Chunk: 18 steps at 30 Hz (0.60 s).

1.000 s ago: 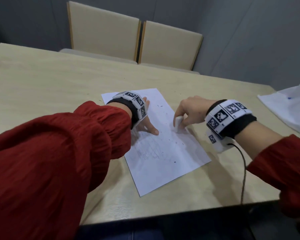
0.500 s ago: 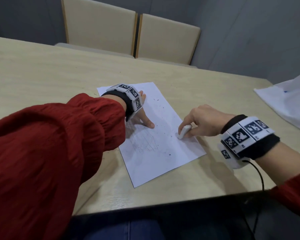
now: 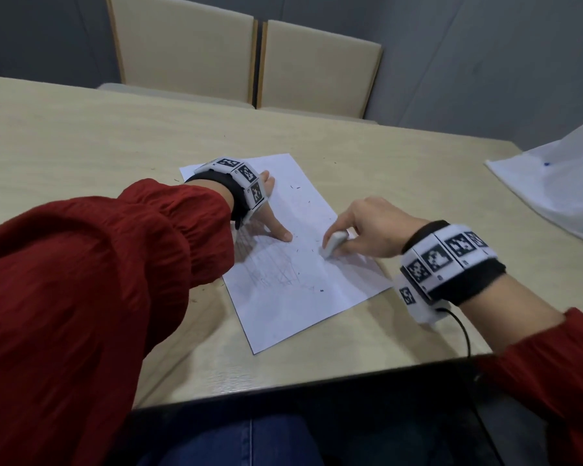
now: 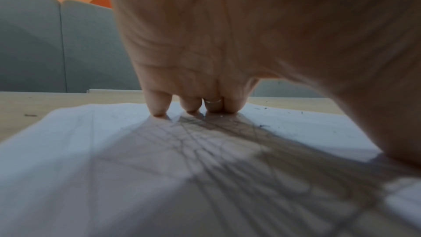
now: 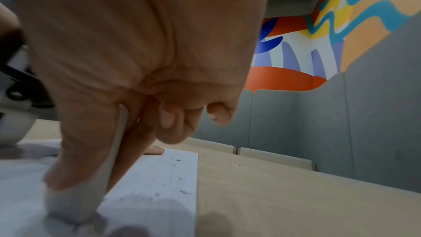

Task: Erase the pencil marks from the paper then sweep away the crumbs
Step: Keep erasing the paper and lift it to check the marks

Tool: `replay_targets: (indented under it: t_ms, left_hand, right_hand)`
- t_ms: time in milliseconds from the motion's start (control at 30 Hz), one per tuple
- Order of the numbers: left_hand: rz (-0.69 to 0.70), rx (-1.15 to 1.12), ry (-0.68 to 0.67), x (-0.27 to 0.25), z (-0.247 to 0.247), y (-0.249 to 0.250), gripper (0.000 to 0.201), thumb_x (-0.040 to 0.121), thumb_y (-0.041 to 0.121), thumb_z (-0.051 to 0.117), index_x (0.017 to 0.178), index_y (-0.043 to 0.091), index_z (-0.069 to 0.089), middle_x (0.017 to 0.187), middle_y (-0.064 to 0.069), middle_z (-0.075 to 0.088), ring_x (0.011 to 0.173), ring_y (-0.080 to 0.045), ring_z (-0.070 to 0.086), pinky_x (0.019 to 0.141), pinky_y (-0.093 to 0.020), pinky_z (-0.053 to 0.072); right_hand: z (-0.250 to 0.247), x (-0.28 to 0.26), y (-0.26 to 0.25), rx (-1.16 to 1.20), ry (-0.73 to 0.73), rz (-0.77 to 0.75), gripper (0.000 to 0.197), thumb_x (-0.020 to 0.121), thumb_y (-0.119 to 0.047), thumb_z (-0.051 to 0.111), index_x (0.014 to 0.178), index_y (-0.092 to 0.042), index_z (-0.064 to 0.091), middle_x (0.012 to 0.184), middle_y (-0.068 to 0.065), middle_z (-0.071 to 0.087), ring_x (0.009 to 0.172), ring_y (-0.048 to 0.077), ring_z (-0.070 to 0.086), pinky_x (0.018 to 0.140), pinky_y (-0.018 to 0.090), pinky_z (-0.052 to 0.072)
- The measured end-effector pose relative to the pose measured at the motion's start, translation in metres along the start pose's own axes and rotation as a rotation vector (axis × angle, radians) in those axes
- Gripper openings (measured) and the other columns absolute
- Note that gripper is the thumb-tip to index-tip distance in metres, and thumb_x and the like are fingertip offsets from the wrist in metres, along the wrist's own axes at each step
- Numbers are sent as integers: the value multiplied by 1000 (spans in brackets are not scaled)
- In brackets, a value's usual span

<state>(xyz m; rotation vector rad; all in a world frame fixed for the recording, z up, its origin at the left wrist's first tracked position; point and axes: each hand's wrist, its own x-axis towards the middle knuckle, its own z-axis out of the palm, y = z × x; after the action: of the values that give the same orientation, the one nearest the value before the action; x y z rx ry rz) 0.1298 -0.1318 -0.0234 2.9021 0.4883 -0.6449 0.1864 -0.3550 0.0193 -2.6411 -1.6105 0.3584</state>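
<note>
A white sheet of paper (image 3: 300, 290) lies on the pale wooden table (image 3: 81, 136), with faint pencil lines (image 3: 280, 270) across its middle and dark eraser crumbs (image 3: 321, 290) scattered on it. My left hand (image 3: 270, 216) lies spread flat on the sheet's left part, its straight fingers (image 4: 157, 107) pressing the paper (image 4: 114, 168) down. My right hand (image 3: 367, 230) pinches a white eraser (image 3: 332, 243) between thumb and fingers, and the eraser's end (image 5: 73, 205) touches the paper (image 5: 159, 177) right of the pencil lines.
Two beige chairs (image 3: 317, 68) stand behind the table's far edge. A white cloth or sheet (image 3: 559, 183) lies at the table's right side. A black cable (image 3: 465, 334) hangs from my right wristband over the near edge. Crumbs (image 5: 230, 162) also dot the bare wood.
My right hand slid the eraser toward me and to the right across the sheet, then back left toward the pencil lines. The left hand kept pressing the paper.
</note>
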Motion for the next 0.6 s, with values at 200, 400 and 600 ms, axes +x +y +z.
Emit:
replay_targets:
  t_ms: [200,400,600]
  left_hand:
    - [9,-49,-22,-2,0,-1,157,32,89,55,154,15,-10,162,-1,-17,150,-27,-3,119,-47,13]
    - [-11,-22,-3,-1,0,1,146,50,86,62,154,13,-11,162,-3,-16,150,-27,-1,118,-45,15]
    - [-10,-36,-4,-2,1,1,136,63,78,66,153,13,-13,161,-3,-18,149,-27,-7,119,-45,10]
  right_hand:
    - [-13,3,-3,-22,-36,9,15,79,-33,72,91,-42,73,51,-30,51,59,-8,48,62,13,29]
    - [-7,35,-12,32,81,48,11,78,-31,72,87,-37,75,63,-27,56,61,-2,47,75,26,34]
    - [1,-30,-3,-20,-116,5,17,78,-31,70,90,-43,74,57,-33,56,57,0,47,60,7,29]
